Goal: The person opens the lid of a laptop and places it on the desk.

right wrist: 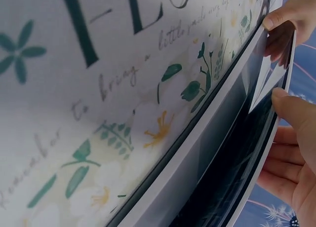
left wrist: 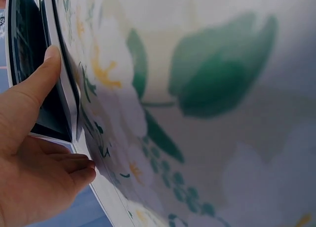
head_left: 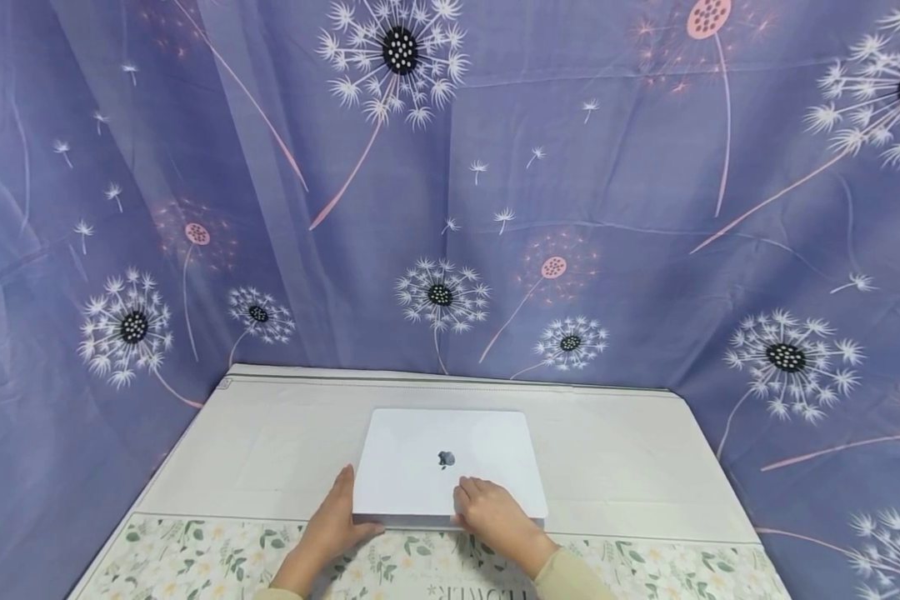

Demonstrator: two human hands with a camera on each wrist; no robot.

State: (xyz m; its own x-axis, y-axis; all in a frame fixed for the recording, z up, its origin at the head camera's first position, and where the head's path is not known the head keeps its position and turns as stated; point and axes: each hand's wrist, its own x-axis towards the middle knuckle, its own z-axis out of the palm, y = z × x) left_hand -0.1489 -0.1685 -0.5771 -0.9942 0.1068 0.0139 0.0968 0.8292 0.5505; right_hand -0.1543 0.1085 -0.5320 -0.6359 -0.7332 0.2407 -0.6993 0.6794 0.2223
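The curtain hangs beyond both hands; the desk spreads beneath them. Right of the left hand, the laptop lies on the desk, long axis left to right, opening edge toward the person, lid slightly raised. The left hand, fingers loosely extended, rests its thumb on the base's near-left corner. The right hand pinches the lid's front edge. Just beyond it sits the logo.

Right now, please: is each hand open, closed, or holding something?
Left hand: open, touching the MacBook base.
Right hand: pinching the MacBook lid at its edge.
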